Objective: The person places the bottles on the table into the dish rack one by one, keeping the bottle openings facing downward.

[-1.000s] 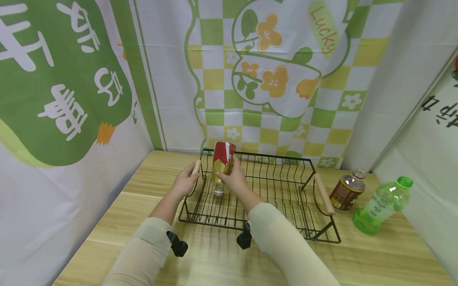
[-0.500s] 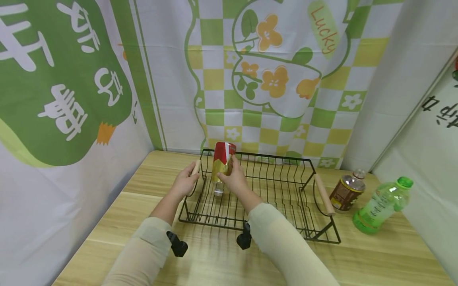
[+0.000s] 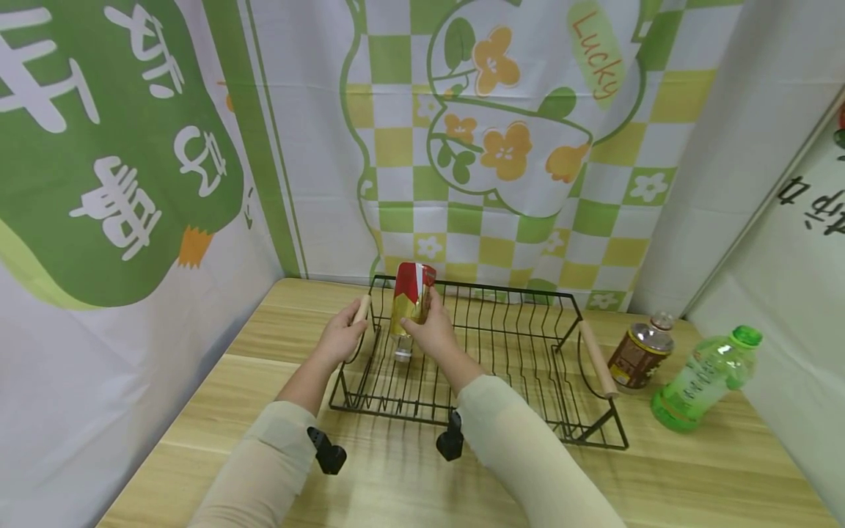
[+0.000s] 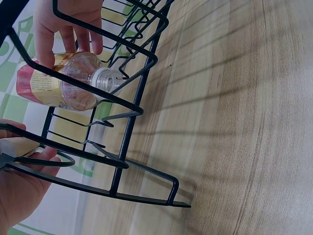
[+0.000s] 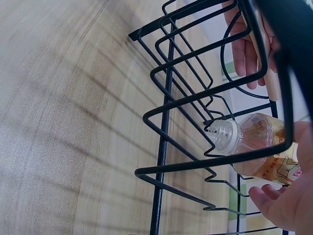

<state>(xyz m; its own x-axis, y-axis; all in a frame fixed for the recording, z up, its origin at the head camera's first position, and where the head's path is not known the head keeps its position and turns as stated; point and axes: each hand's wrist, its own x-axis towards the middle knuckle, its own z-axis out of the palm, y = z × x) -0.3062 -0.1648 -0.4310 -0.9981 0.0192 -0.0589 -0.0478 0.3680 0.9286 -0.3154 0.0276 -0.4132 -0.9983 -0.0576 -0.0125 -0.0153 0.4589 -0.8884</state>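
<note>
A plastic bottle [image 3: 405,304] with a red and gold label stands upside down at the left end of a black wire dish rack [image 3: 405,419]. My right hand [image 3: 432,331] grips its side, thumb toward me and fingers behind. In the left wrist view, the bottle's clear neck [image 4: 107,80] points down among the wires, with no cap on it. My left hand [image 3: 339,337] holds the rack's left wooden handle [image 3: 364,308]. From the right wrist view, the fingers of the left hand [image 5: 247,54] curl around that handle.
Right of the rack's other wooden handle [image 3: 597,359] stand a brown-labelled bottle [image 3: 639,356] and a green bottle [image 3: 703,381]. The rack rests on a wood-grain table [image 3: 218,440]. Printed curtains [image 3: 508,147] hang close behind and at both sides.
The bottle and the right thumb have shifted very slightly to the right since the first frame. The left hand and the rack stay in place.
</note>
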